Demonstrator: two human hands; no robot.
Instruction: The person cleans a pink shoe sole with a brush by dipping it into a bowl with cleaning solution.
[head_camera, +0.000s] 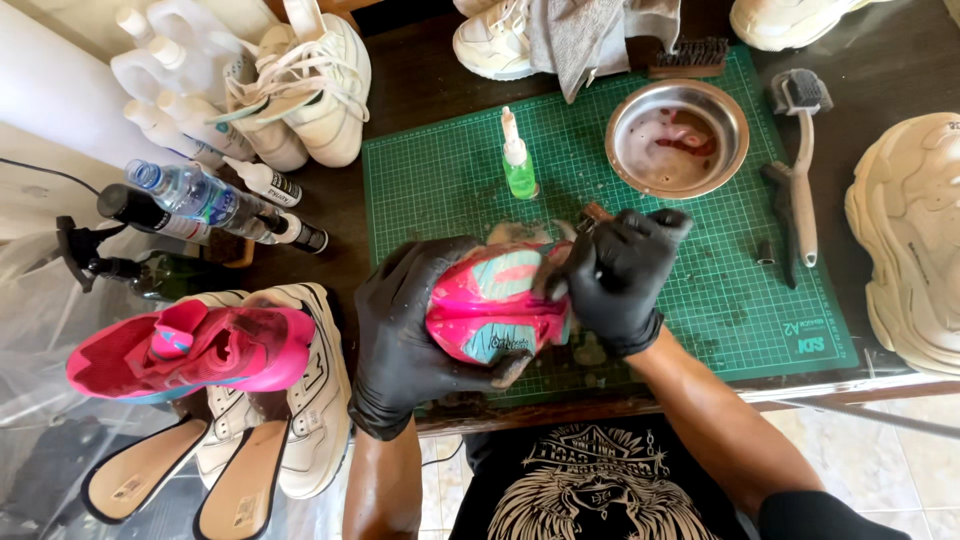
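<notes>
Left gloved hand (415, 335) cradled pink-and-teal sneaker (497, 305) sole-up at green cutting mat's (640, 240) near edge; right gloved hand (618, 275) clenched small wooden brush (592, 215), scrubbing it.

Bright daylight enters from the left, overexposing the white bottles (165, 55). Glare marks the steel bowl (677, 137). Black-gloved hands show soft highlights. Focus is sharp; edges bow slightly.

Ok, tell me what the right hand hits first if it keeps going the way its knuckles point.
The right hand points left, already against the pink shoe that the left hand cradles. That shoe is first; depth looks settled.
</notes>
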